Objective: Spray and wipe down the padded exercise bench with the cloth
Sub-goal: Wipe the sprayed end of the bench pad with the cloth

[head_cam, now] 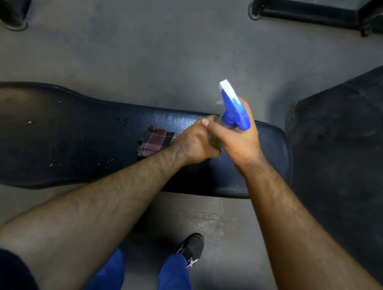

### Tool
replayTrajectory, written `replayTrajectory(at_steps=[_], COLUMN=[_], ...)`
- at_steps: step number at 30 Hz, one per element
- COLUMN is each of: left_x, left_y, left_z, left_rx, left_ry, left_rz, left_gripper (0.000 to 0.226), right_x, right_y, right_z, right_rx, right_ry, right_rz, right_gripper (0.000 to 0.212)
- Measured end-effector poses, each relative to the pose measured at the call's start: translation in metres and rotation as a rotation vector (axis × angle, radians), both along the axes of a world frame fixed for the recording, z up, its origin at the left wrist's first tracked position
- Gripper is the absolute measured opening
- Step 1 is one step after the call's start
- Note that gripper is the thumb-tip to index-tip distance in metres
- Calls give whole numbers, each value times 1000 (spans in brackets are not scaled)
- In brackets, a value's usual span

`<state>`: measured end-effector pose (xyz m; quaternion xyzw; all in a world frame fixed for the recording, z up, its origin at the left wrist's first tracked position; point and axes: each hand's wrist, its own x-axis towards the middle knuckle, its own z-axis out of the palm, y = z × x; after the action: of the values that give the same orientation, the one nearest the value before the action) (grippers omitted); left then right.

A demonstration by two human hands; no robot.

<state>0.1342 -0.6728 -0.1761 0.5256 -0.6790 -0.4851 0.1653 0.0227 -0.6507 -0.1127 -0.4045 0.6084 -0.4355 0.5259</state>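
gym | padded bench | black steel frames | rubber mat

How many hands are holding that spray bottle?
2: the right hand grips the spray bottle at its blue head, and the left hand wraps its lower body, above the bench.

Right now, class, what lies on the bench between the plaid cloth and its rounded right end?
In the head view, both hands, left hand and right hand, gripping the spray bottle above the bench, beside the cloth.
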Motion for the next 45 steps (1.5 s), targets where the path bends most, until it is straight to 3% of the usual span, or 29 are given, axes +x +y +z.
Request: replayTrajectory(at_steps=[5, 10, 15, 18, 22, 26, 28, 31, 35, 40, 45], left_x=[-1, 5, 25, 41, 62, 96, 117, 147, 184, 228, 253], left_y=[1, 4, 19, 31, 45, 59, 63, 61, 47, 25, 24], left_z=[6, 5, 1, -3, -6, -6, -11, -16, -30, -72, -104], left_rx=[58, 49, 110, 158, 153, 15, -10, -48, -146, -263, -299], left_ry=[34, -8, -125, -191, -221, -325, -370, -381, -438, -579, -577], left_rz=[23, 26, 102, 137, 138, 175, 226, 292, 315, 327, 283], left_gripper=[51, 60, 85, 103, 89, 47, 38, 30, 38, 50, 48], right_x=[-4, -1, 21, 40, 68, 101, 115, 133, 154, 166, 188], right_y=[8, 31, 64, 81, 93, 94, 88, 73, 49, 27, 21], right_z=[-3, -5, -21, -34, -44, -58, -62, -67, -85, -130, -177], right_rx=[32, 103, 242, 307, 347, 262, 227, 159, -3, 19, -86], right_ry=[37, 91, 139, 130, 120, 225, 324, 456, 753, 1091, 1219], right_rz=[-34, -71, -356, -413, -428, -217, -62, 73, 264, 538, 562], right_gripper=[59, 96, 75, 69, 43, 26, 20, 29, 43, 60, 64])
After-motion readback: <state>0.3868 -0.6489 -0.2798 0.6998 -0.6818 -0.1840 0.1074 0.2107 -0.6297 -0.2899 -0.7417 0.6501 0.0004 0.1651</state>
